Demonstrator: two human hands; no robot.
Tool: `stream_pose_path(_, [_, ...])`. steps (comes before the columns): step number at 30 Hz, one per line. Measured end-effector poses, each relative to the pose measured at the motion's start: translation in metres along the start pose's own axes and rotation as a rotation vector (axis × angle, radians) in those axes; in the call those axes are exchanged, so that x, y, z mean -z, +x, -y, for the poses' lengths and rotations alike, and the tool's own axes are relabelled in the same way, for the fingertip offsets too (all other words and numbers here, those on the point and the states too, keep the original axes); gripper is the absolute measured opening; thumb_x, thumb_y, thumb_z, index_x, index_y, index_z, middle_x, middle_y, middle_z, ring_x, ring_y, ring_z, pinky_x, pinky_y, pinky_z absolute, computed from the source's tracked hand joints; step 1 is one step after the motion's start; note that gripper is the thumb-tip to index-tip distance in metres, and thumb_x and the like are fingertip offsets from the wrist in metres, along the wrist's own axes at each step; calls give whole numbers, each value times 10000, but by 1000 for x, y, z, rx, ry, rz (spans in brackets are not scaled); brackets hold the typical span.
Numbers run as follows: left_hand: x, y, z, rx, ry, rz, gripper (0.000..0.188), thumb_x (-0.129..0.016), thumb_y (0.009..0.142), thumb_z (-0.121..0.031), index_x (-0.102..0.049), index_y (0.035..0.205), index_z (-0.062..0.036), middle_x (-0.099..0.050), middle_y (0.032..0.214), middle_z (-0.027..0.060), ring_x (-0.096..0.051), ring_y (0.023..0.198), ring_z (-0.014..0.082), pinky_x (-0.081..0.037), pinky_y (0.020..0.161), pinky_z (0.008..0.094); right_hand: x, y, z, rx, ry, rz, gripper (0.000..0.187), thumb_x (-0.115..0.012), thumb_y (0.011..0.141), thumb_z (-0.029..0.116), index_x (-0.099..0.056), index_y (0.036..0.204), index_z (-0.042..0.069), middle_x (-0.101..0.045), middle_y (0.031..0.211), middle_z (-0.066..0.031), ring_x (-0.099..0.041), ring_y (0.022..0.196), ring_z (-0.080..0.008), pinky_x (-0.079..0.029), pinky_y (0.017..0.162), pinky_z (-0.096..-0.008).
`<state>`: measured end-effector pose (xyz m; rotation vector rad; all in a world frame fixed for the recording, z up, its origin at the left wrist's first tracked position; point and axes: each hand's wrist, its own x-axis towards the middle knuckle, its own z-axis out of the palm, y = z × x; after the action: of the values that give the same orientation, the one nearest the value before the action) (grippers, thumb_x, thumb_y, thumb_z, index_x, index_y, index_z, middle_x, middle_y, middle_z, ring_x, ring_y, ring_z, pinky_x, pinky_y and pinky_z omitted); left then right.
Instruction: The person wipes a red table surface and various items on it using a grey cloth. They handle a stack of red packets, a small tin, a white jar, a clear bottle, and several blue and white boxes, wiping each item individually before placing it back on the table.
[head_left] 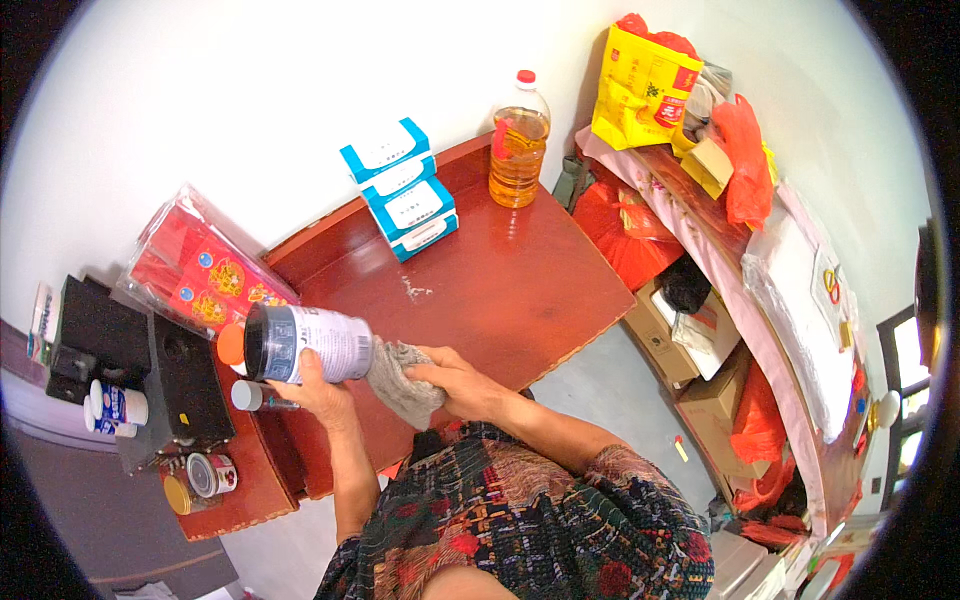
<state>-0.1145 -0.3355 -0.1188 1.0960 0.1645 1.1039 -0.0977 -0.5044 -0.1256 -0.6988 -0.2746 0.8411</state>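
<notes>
My left hand (pixel 324 394) is closed around a large plastic jar (pixel 338 344) with a dark lid and a pale lilac label. The jar lies tilted on its side in the air over the desk, lid end to the left. In my right hand (pixel 458 384) is a bunched grey cloth (pixel 404 386), pressed against the jar's base end. Just beyond the lid, an orange-capped container (pixel 231 345) is partly hidden. Below the lid end, a small clear bottle with a grey cap (pixel 248 395) is partly covered by my left hand.
The red wooden desk (pixel 500 290) bears stacked blue-and-white boxes (pixel 412 205), an oil bottle (pixel 519 145) and red packets (pixel 205 275). At left are black speakers (pixel 185 375) and cans (pixel 211 474). A crowded shelf (pixel 715 215) with bags and cartons (pixel 665 340) runs along the right.
</notes>
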Motion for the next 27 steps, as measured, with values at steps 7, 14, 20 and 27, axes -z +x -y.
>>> stream_pose_path(7, [1,-32,-4,232,157,163,698,-697,758,-138,-319,1326,10,-488,1237,149,-523,1107,245,-433,951,386,-32,8,27,745,-1155,-110,538,-586,807,191,-450,1307,46,-379,1337,-195,-321,1263,-357,-232,1078,-441])
stream_pose_path(14, [36,-51,-11,84,274,670,924,-767,677,-249,-238,1395,-7,-408,1335,147,-455,1199,276,-383,1005,426,-24,48,61,222,-699,85,458,-500,895,297,-494,1267,30,-494,1278,-137,-428,1209,-275,-319,1026,-380])
stream_pose_path(20, [41,-46,-8,130,173,344,1047,-857,564,-335,-274,1362,11,-436,1304,156,-476,1183,280,-372,1012,407,8,44,28,-173,-653,18,419,-477,925,322,-527,1256,70,-552,1273,-70,-550,1112,-243,-401,973,-381])
stream_pose_path(27, [50,-35,-1,4,370,445,994,-834,563,-153,-264,1362,6,-470,1264,140,-502,1143,245,-392,1013,388,5,25,-29,-180,487,-227,483,-563,873,338,-498,1267,66,-578,1237,-97,-546,1144,-243,-401,1005,-440])
